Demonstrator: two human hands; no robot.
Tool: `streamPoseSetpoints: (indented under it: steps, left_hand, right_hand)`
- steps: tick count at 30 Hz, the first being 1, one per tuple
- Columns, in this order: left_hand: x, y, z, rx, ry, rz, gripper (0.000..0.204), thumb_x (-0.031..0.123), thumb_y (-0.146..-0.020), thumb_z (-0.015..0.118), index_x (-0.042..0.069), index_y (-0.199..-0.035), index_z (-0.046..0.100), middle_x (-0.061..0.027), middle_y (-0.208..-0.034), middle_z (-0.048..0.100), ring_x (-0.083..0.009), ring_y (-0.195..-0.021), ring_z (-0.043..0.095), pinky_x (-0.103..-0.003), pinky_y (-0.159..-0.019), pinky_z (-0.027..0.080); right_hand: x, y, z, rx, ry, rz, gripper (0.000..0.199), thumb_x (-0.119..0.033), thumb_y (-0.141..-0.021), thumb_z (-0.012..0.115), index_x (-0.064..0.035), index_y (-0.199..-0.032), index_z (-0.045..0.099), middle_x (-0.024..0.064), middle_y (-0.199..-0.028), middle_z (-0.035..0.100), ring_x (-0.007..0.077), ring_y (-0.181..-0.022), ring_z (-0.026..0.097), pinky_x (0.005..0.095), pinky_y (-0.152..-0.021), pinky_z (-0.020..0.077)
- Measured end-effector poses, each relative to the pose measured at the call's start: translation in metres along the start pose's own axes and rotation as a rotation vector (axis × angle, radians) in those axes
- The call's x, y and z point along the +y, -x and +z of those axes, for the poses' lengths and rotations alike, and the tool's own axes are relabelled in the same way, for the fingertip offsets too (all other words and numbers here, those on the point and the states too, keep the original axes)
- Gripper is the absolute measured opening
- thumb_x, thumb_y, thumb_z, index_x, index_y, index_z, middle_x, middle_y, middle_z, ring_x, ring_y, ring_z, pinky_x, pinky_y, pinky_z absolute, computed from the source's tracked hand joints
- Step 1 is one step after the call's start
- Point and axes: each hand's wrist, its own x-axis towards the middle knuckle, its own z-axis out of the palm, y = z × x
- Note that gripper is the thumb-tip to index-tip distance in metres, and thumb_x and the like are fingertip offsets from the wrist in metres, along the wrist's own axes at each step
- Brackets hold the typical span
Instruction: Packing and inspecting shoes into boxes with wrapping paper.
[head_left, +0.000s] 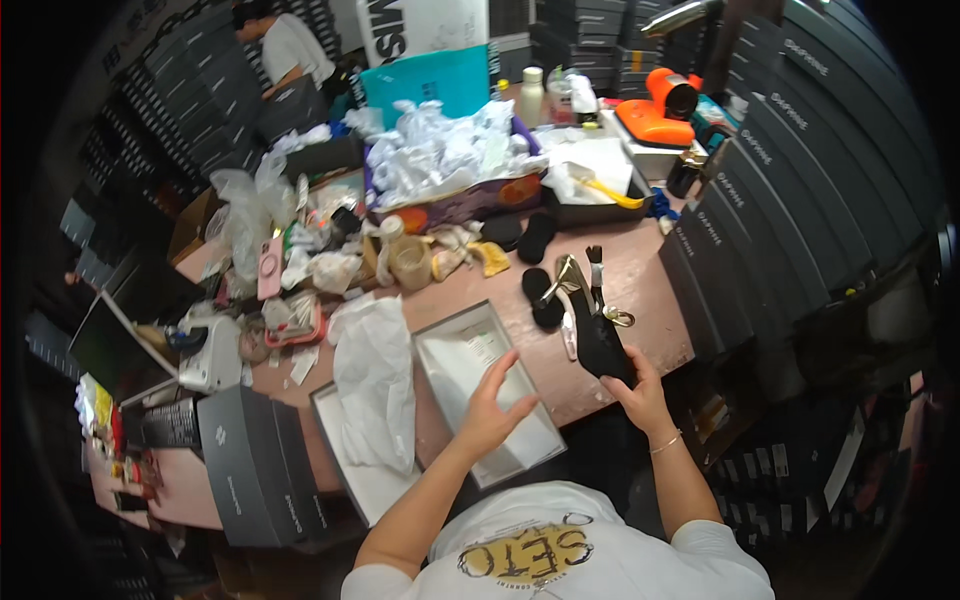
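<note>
My right hand grips the near end of a black sandal that has gold-coloured trim and a ring. A gold strap and a slim pinkish piece lie close against it; whether they belong to a second sandal I cannot tell. My left hand is open, fingers spread and holding nothing, above an open grey shoebox with a white inside. Beside that box lies its matching tray or lid, partly covered by crumpled white tissue paper.
Tall stacks of dark shoeboxes rise at the right. Behind the work area stand a carton heaped with crumpled paper and an orange device. Closed boxes and a monitor are at the left. A person stands far back.
</note>
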Motion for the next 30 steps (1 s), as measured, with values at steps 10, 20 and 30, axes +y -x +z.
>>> streamPoseSetpoints:
  steps: [10,20,30]
  left_hand:
    - [0.057,0.032,-0.092,-0.357,-0.316,0.353,0.054,0.019,-0.073,0.077,0.003,-0.120,0.055,-0.0114,-0.098,0.063,-0.0229,-0.096,0.061,-0.034,-0.095,0.043]
    - [0.071,0.003,-0.119,-0.422,-0.718,0.580,0.054,0.027,-0.073,0.074,0.007,-0.120,0.057,-0.0068,-0.104,0.058,-0.0202,-0.100,0.057,-0.041,-0.094,0.039]
    - [-0.201,-0.099,-0.269,0.005,-0.913,-0.224,0.028,0.012,-0.087,0.049,0.004,-0.111,0.060,-0.0217,-0.090,0.064,-0.0384,-0.089,0.062,-0.045,-0.078,0.048]
  right_hand:
    - [-0.015,-0.014,0.030,-0.503,-0.586,0.051,0.067,-0.043,-0.084,0.069,0.0005,-0.131,0.049,0.0181,-0.134,0.050,0.0249,-0.116,0.056,0.0380,-0.099,0.0436]
    - [-0.051,-0.018,0.100,-1.168,-0.023,0.161,0.093,-0.023,-0.076,0.074,-0.0003,-0.147,0.019,0.0193,-0.130,0.049,0.0259,-0.120,0.049,0.0316,-0.100,0.0379]
    - [-0.039,0.012,0.069,-0.685,-0.664,0.544,0.062,-0.011,-0.077,0.066,0.0004,-0.131,0.038,0.0124,-0.100,0.060,0.0210,-0.083,0.064,0.0288,-0.065,0.0565]
